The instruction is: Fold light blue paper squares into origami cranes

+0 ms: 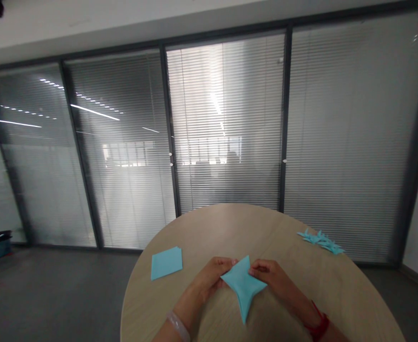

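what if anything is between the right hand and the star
Nothing visible: the right hand has its fingers at the star's upper right edge. The left hand is at its left side, and the sheets lie well clear.

hands [211, 274] [272, 276]: 2 | paper star [244, 283]: 1 | paper stack [167, 263]: 1 | folded-paper pile [322, 241]: 1 | table [230, 225]: 1

The head view looks forward and down from close above the left hand [214, 274] and right hand [270, 274], across a round table [223, 230], facing a glass partition [226, 118] farther off.
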Tool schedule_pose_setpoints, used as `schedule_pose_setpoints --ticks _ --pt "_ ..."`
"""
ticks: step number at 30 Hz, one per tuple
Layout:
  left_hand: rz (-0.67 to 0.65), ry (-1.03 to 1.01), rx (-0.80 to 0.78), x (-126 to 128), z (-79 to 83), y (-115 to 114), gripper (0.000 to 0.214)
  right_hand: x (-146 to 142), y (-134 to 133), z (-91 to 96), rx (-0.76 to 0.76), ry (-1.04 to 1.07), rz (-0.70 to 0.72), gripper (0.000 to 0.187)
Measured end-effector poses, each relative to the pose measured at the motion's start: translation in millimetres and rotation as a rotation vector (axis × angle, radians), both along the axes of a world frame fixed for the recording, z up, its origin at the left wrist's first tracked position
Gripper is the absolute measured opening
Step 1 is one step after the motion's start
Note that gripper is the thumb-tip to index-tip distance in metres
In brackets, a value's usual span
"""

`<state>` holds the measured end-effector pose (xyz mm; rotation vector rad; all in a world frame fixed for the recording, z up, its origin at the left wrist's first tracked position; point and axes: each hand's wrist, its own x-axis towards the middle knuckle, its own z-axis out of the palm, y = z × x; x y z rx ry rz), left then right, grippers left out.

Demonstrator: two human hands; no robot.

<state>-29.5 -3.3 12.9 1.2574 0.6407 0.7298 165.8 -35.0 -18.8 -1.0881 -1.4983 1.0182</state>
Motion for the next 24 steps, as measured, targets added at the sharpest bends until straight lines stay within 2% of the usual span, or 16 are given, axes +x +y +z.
schedule_pose_setpoints --ticks 5,10,18,24 --pt "-0.019 0.020 -0.017 -0.6 -1.9 1.8 0.041 -0.3 -0.8 -1.1 -0.018 0.018 -0.006 0.028" --pt "-0.009 0.123 0.045 -0.3 -6.1 4.9 0.044 0.3 0.6 -4.0 -0.015 -0.004 -0.015 0.027" --pt "0.096 0.285 0.186 4.8 -21.0 17.9 0.049 1.4 3.5 -9.3 -0.039 -0.012 0.047 0.028" --pt "0.094 0.349 0.202 6.1 -14.2 14.4 0.053 0.6 6.6 -13.9 -0.042 0.005 0.061 0.034"
